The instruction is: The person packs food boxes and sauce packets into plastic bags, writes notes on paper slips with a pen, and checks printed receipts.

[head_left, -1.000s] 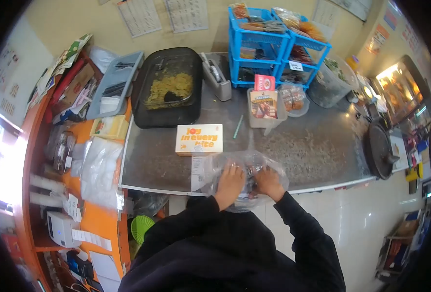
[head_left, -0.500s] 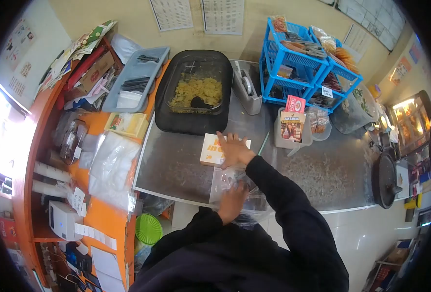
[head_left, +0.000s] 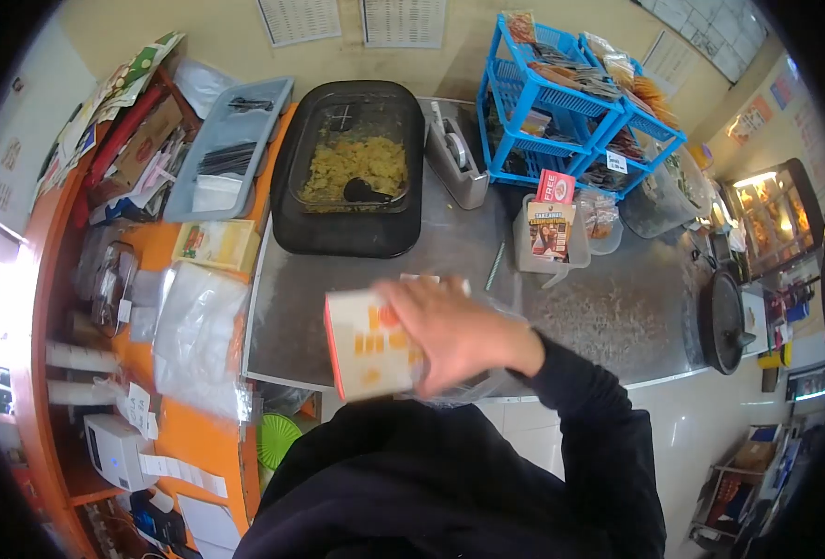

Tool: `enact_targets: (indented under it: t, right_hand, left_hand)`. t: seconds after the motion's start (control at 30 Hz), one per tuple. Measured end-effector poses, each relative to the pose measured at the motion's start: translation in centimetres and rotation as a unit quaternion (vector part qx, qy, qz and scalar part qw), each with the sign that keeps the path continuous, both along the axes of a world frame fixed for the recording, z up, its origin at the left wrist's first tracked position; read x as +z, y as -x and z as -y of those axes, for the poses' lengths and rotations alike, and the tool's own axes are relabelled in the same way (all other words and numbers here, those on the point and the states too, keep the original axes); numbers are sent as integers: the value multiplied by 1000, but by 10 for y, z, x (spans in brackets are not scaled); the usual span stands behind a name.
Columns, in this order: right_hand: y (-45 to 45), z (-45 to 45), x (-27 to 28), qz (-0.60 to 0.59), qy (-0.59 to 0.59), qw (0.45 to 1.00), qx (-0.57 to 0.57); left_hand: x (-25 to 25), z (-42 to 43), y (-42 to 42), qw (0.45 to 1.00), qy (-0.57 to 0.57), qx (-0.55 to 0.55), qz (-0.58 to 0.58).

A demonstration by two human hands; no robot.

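Note:
My right hand [head_left: 454, 331] grips a white cardboard box [head_left: 366, 352] with orange lettering and a red edge. The hand is blurred, its fingers lying over the box's right part. The box is tilted and held close to my body, above the front edge of the metal counter [head_left: 291, 317]. Crumpled clear plastic [head_left: 487, 387] shows beneath my right wrist. My left hand cannot be seen; the box and right hand cover the place where it was. A small white edge peeks out behind my right fingers, too hidden to name.
A black roaster [head_left: 286, 224] holds a glass dish of yellow food [head_left: 356, 168] with a black spoon. Nearby are a tape dispenser [head_left: 468, 186], a green-striped stick [head_left: 494, 267], a leaflet tub [head_left: 575, 252] and blue racks [head_left: 524, 121]. Plastic bags [head_left: 203, 326] lie on the orange shelf.
My right hand has lifted the box from the counter and brought it left and toward my body. My left hand, earlier on the clear plastic, has gone out of sight. The view has shifted slightly.

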State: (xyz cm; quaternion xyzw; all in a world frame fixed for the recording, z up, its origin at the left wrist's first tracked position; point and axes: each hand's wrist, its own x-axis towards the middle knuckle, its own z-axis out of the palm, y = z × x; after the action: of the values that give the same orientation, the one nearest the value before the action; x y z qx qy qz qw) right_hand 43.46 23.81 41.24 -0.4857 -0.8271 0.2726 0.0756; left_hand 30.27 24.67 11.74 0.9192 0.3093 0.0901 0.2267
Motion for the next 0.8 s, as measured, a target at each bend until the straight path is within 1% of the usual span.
enact_targets:
  t: [0.07,0.1,0.17,0.2,0.23,0.27,0.3,0.33,0.43,0.5,0.53,0.57,0.6,0.67,0.7,0.73,0.77,0.8]
  right_hand:
    - [-2,22,-55,-69,9,997,40]
    - [-7,32,-77,-66,4,997,50]
    - [-29,51,-126,-47,23,999,10]
    - [-40,59,-142,-37,33,999,-10]
    - [-50,65,-149,-24,28,998,-41]
    - [-59,71,-154,-9,23,997,-71]
    - [-64,74,-156,5,17,995,-101]
    - [-64,75,-153,15,13,994,-108]
    - [-60,75,-138,58,6,990,-129]
    - [-50,75,-133,107,12,985,-132]
    - [-50,76,-140,120,21,983,-139]
    - [-49,78,-154,133,29,980,-146]
    - [-48,80,-162,146,39,977,-152]
    - [-45,77,-159,181,45,971,-150]
    - [-42,75,-158,197,48,968,-150]
    - [-41,73,-159,188,40,969,-154]
    - [-40,71,-160,179,31,970,-161]
    - [-41,69,-162,171,22,970,-169]
  left_hand:
    - [-8,-4,4,999,-27,-7,21]
    - [-10,-5,6,998,-44,-8,32]
    - [-17,-8,13,995,-75,-10,62]
    - [-16,-10,17,996,-53,-3,70]
    - [0,-6,20,994,76,33,72]
    - [10,-8,25,978,207,23,-34]
    - [28,-8,22,968,244,42,-49]
    - [41,-8,20,956,280,60,-66]
    - [48,1,34,990,137,29,-6]
    - [52,-7,38,979,192,63,-18]
    - [54,-12,41,972,218,80,-24]
    - [45,-14,50,978,142,125,87]
    - [60,-9,46,980,112,127,103]
    - [118,14,28,980,52,135,136]
    - [134,26,25,987,-53,116,93]
    - [146,40,23,982,-158,92,50]
    - [149,53,24,963,-262,66,9]
    - [129,68,32,965,-249,74,-44]
